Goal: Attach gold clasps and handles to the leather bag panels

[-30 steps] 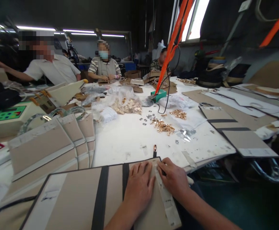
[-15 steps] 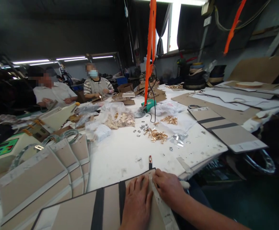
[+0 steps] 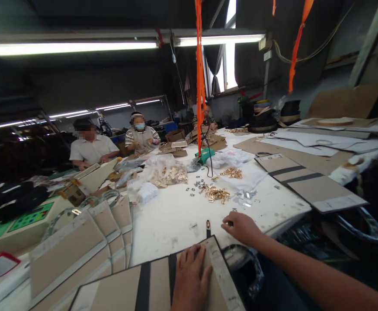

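Note:
My left hand [image 3: 192,274] lies flat, fingers spread, on a beige bag panel [image 3: 114,289] with dark edges and two black strips. A pale band runs along the panel's right end, and a plastic-wrapped handle [image 3: 258,270] shows beyond it. From the far corner sticks out a black tab with a gold metal fitting [image 3: 208,224]. My right hand [image 3: 243,230] is above the table's front edge, off the panel, with thumb and fingers curled together. Anything in its fingers is hidden. Beyond it lie loose gold fittings [image 3: 215,194] and small silver plates [image 3: 245,196].
Overlapping beige panels [image 3: 68,237] lie at left beside a machine with a green control panel [image 3: 30,218]. Another panel [image 3: 309,179] overhangs the right edge. Plastic bags [image 3: 166,170] and a green tool [image 3: 206,154] near an orange strip [image 3: 199,77] lie mid-table. Co-workers sit across.
My right hand has come off the panel's corner and moved up and to the right, uncovering the wrapped handle. My left hand stays on the panel. The camera view has tilted up.

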Demonstrator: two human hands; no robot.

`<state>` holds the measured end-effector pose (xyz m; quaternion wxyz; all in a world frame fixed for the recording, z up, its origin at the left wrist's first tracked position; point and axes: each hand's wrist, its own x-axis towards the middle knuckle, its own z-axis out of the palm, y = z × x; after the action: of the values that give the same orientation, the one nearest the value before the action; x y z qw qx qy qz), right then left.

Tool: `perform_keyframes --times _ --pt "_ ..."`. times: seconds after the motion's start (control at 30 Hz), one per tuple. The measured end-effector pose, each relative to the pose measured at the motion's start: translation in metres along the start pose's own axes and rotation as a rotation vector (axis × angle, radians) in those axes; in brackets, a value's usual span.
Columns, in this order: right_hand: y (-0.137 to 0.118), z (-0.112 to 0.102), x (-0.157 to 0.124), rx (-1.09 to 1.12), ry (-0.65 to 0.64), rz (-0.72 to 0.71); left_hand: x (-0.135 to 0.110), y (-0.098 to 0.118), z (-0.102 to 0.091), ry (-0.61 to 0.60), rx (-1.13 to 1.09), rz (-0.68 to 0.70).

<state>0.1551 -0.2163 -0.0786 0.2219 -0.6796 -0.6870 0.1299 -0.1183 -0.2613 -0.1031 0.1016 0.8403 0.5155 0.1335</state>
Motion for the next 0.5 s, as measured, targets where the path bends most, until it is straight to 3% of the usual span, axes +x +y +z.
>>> perform_keyframes --times 0.23,0.33,0.5 --pt "0.079 -0.019 0.042 -0.101 -0.062 0.195 0.003 -0.002 0.005 -0.003 0.005 -0.019" --pt "0.090 -0.017 0.051 -0.106 -0.082 0.222 0.004 0.000 0.003 -0.005 -0.003 -0.019" --pt "0.086 -0.013 0.057 -0.108 -0.114 0.196 0.002 0.000 0.003 -0.006 -0.014 -0.016"
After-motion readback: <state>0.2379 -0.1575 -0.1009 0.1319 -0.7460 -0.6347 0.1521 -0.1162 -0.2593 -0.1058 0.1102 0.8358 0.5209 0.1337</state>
